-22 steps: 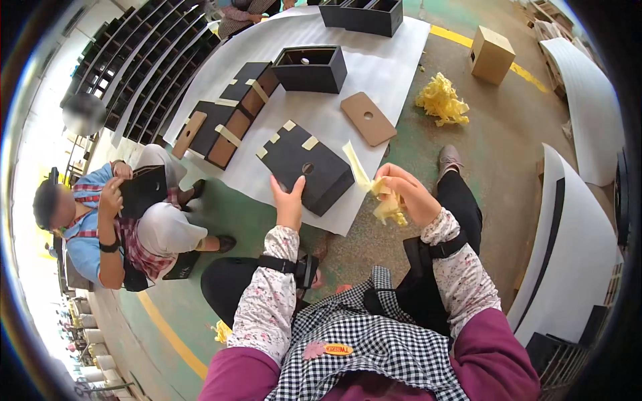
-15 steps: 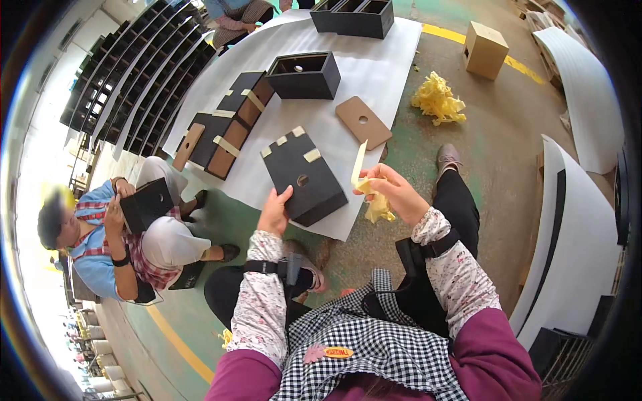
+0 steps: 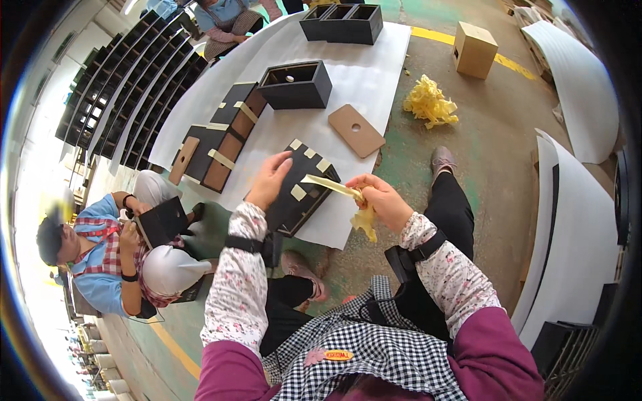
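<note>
A black box (image 3: 284, 204) with several short pieces of pale yellow tape on its faces rests at the near edge of the white-covered surface (image 3: 281, 123). My left hand (image 3: 269, 179) is open at its left side, fingers stretched out; whether they touch it I cannot tell. My right hand (image 3: 384, 202), closed, pinches a bunch of used yellow masking tape (image 3: 364, 220). One strip of that tape sticks out leftward over the box's right side, and the crumpled part hangs below my fingers.
A brown board with a hole (image 3: 356, 131), an open black box (image 3: 295, 85) and taped boxes (image 3: 227, 137) lie farther off. Crumpled yellow tape (image 3: 430, 102) and a plain wooden box (image 3: 474, 51) are on the floor at right. A co-worker (image 3: 110, 247) sits at left handling a black box.
The box has been turned, so its taped faces show differently and its round hole is out of sight. My left hand has moved up and left, letting go of its near side.
</note>
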Demonstrator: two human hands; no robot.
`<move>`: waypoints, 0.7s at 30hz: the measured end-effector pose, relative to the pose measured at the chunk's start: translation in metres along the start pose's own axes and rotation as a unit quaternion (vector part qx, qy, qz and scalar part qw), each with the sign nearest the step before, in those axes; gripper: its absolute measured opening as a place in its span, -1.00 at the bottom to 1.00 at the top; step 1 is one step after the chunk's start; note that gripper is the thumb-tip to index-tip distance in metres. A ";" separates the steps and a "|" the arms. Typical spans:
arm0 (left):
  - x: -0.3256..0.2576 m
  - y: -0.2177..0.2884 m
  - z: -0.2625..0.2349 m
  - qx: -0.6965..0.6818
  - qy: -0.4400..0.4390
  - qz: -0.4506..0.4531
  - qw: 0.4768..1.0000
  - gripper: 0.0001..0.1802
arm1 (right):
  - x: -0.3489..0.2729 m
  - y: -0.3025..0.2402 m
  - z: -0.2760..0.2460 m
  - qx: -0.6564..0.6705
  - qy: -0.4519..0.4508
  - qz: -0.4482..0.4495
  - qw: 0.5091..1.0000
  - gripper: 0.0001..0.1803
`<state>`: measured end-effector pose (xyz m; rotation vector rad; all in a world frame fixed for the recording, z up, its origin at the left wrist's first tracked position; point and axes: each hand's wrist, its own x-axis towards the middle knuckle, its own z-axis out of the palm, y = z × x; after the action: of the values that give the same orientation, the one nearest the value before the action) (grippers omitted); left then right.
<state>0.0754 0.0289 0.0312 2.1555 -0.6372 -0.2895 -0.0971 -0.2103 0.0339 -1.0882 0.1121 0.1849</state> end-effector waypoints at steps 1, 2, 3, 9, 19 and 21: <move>-0.008 0.025 0.018 -0.145 -0.025 -0.021 0.989 -0.40 | 0.002 0.002 -0.002 0.018 -0.002 -0.003 1.000 -0.68; -0.021 0.046 0.033 -0.233 -0.024 -0.062 0.970 -0.33 | 0.002 0.005 -0.004 0.036 -0.004 -0.004 0.999 -0.68; -0.034 0.060 0.039 -0.304 -0.038 -0.082 0.948 -0.39 | 0.001 0.003 0.000 0.039 0.005 -0.004 0.999 -0.69; -0.064 0.071 0.059 -0.279 0.027 -0.061 0.958 -0.65 | 0.002 0.008 0.002 0.078 0.028 -0.017 0.996 -0.70; -0.096 0.074 0.046 -0.184 0.102 -0.029 0.977 -0.83 | -0.004 0.001 0.001 0.266 0.019 -0.115 0.957 -0.54; -0.101 0.063 0.037 -0.117 0.149 -0.020 0.982 -0.84 | -0.005 -0.011 -0.021 0.396 -0.013 -0.135 0.908 -0.54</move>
<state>-0.0467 0.0260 0.0562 1.9351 -0.3686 -0.0545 -0.0999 -0.2344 0.0346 -0.2775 0.0053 -0.1001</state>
